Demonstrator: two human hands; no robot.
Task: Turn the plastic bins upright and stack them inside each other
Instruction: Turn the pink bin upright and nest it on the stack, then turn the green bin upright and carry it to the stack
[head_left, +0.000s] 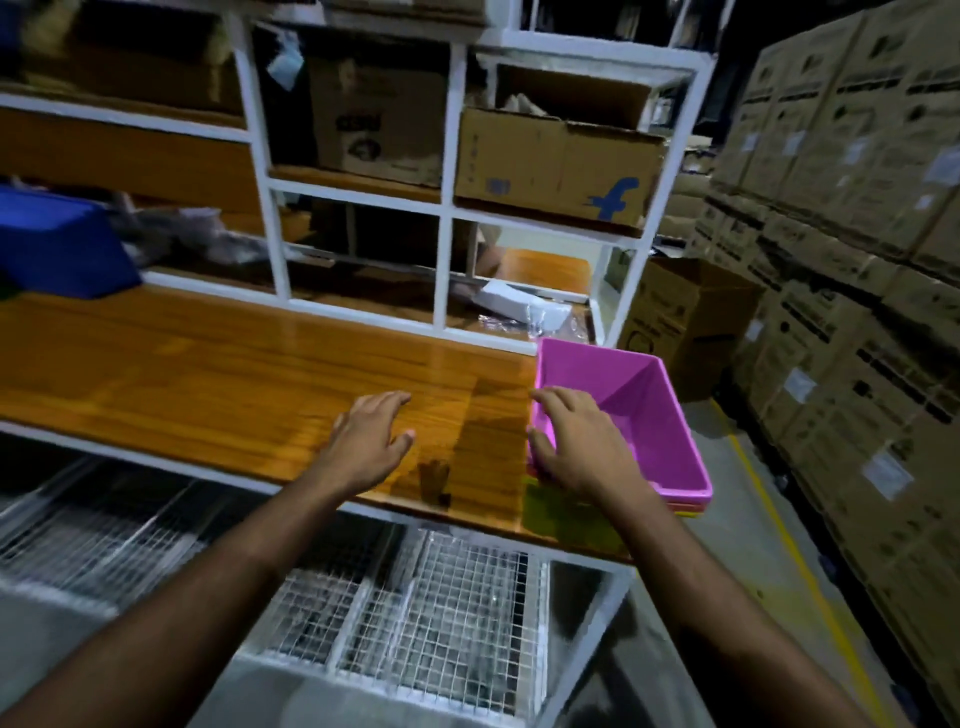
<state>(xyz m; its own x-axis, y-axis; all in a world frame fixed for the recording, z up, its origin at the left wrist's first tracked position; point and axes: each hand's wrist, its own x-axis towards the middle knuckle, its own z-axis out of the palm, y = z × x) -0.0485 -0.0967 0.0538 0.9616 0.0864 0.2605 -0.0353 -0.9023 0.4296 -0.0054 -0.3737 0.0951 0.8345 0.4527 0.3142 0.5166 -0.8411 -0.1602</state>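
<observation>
Nesting looks done: pink bin (639, 410) upright atop coloured rims; right hand (576, 441) rests spread on its near rim, left hand (371, 441) flat on bench (208, 374) beside it.

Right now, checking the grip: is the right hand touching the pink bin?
Touching. The head view shows the right hand with fingers resting on the pink bin's near-left rim.

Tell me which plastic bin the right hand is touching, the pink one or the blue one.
The pink bin, upright at the right end of the wooden shelf. The right hand rests on its near rim. The blue bin sits far left, untouched.
</observation>
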